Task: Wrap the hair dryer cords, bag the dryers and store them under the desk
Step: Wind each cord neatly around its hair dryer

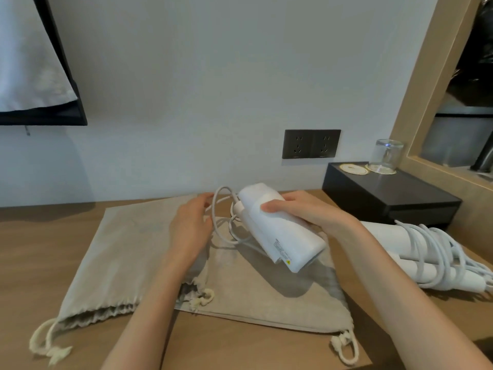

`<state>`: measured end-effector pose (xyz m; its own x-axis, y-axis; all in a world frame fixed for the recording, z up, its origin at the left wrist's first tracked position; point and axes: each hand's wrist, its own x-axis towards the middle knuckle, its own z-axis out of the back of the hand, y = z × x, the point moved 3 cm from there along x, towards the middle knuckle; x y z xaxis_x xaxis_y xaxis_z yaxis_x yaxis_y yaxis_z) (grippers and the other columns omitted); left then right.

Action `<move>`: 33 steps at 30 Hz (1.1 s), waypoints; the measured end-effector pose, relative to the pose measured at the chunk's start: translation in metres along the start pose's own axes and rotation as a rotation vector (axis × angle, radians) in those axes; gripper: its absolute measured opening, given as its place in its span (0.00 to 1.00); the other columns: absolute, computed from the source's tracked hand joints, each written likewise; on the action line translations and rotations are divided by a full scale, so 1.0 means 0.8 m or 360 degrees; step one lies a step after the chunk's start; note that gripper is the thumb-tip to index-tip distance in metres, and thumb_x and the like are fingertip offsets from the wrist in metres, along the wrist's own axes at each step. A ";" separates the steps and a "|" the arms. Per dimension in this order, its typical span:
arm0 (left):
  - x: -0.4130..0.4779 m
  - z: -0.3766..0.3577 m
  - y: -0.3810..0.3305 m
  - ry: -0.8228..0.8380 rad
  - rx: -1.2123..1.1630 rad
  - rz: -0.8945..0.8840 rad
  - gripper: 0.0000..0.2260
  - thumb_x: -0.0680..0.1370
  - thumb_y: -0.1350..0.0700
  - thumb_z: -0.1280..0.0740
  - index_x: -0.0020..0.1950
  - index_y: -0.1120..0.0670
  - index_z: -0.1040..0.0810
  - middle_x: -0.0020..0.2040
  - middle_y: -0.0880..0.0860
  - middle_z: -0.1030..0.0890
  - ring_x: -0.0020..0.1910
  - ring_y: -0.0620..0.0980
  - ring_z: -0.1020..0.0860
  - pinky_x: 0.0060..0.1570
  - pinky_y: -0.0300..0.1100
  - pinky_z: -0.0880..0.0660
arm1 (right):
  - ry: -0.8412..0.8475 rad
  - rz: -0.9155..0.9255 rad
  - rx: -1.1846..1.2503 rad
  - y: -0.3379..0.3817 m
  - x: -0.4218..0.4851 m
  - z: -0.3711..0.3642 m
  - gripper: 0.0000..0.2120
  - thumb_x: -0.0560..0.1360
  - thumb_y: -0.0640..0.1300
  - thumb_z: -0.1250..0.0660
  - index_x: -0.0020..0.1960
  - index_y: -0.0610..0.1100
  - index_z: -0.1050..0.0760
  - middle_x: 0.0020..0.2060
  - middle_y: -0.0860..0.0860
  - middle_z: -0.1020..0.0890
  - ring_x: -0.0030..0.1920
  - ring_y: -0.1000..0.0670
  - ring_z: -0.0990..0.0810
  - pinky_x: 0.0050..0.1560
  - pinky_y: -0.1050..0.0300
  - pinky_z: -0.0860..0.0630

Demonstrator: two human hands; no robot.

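My right hand (304, 212) grips a folded white hair dryer (280, 231) and holds it tilted above the desk. Its white cord (224, 225) loops out at the far left end, and my left hand (190, 222) pinches that loop. Under them two beige drawstring bags lie flat on the wooden desk, one on the left (106, 268) and one on the right (266, 303). A second white hair dryer (416, 252) with its cord wound round it lies on the desk to the right.
A black box (386, 198) stands at the back right, with a coaster and an upturned glass (386, 156) on top. A dark double wall socket (310, 143) sits above the desk. A wooden-framed shelf rises at the far right, and a screen hangs at upper left.
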<state>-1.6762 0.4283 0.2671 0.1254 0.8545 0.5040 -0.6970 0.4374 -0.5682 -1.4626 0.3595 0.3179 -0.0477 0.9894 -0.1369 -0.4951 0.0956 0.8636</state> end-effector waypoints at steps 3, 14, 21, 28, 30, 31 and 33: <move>-0.001 -0.003 -0.005 0.0075 -0.0115 -0.0099 0.17 0.75 0.58 0.35 0.64 0.50 0.25 0.59 0.51 0.21 0.57 0.51 0.23 0.52 0.43 0.27 | 0.0082 0.0045 -0.0301 0.005 -0.001 0.000 0.16 0.70 0.58 0.30 0.52 0.49 0.23 0.43 0.52 0.17 0.42 0.52 0.17 0.46 0.56 0.21; -0.007 -0.025 -0.017 0.0447 -0.0286 -0.0168 0.20 0.78 0.51 0.47 0.68 0.50 0.29 0.69 0.49 0.30 0.61 0.43 0.30 0.59 0.36 0.36 | -0.0099 0.0120 -0.0586 -0.003 -0.013 -0.005 0.27 0.72 0.61 0.33 0.67 0.54 0.36 0.57 0.55 0.24 0.51 0.53 0.22 0.53 0.53 0.22; -0.017 -0.045 -0.014 0.0463 0.0245 -0.0282 0.19 0.81 0.55 0.45 0.72 0.47 0.35 0.70 0.50 0.31 0.59 0.55 0.28 0.55 0.46 0.32 | -0.0711 0.0344 -0.1579 -0.016 -0.046 -0.022 0.37 0.70 0.61 0.32 0.71 0.55 0.46 0.64 0.52 0.29 0.57 0.47 0.25 0.48 0.52 0.24; -0.014 -0.031 -0.033 0.0240 -0.0126 -0.0349 0.33 0.77 0.55 0.36 0.77 0.48 0.49 0.73 0.52 0.36 0.71 0.55 0.38 0.69 0.55 0.38 | -0.0980 0.0536 -0.1427 -0.029 -0.052 -0.007 0.35 0.65 0.56 0.26 0.68 0.55 0.36 0.59 0.53 0.24 0.57 0.50 0.26 0.47 0.57 0.28; -0.016 -0.016 -0.054 0.0119 -0.0208 -0.0579 0.39 0.73 0.48 0.33 0.77 0.45 0.53 0.77 0.51 0.44 0.77 0.56 0.50 0.73 0.57 0.47 | -0.0981 0.0650 -0.1517 -0.011 -0.056 0.004 0.33 0.64 0.51 0.25 0.66 0.53 0.34 0.59 0.53 0.24 0.57 0.48 0.27 0.50 0.53 0.28; -0.019 -0.010 -0.066 0.0073 -0.0170 -0.0703 0.41 0.71 0.43 0.33 0.77 0.44 0.54 0.77 0.51 0.46 0.77 0.54 0.52 0.73 0.57 0.50 | -0.0963 0.0745 -0.1563 0.001 -0.058 0.010 0.32 0.64 0.48 0.24 0.65 0.51 0.32 0.58 0.52 0.25 0.57 0.47 0.28 0.51 0.52 0.28; -0.024 -0.002 -0.085 0.0075 -0.0161 -0.0799 0.44 0.68 0.37 0.33 0.77 0.45 0.53 0.77 0.50 0.43 0.76 0.50 0.50 0.72 0.57 0.53 | -0.0916 0.1013 -0.1670 0.027 -0.063 0.020 0.32 0.60 0.43 0.22 0.62 0.46 0.28 0.56 0.49 0.24 0.53 0.45 0.27 0.48 0.51 0.25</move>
<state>-1.6301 0.3828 0.2946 0.4606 0.5429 0.7023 -0.4710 0.8201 -0.3250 -1.4571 0.3132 0.3513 -0.2758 0.7601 0.5884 -0.9585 -0.2636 -0.1088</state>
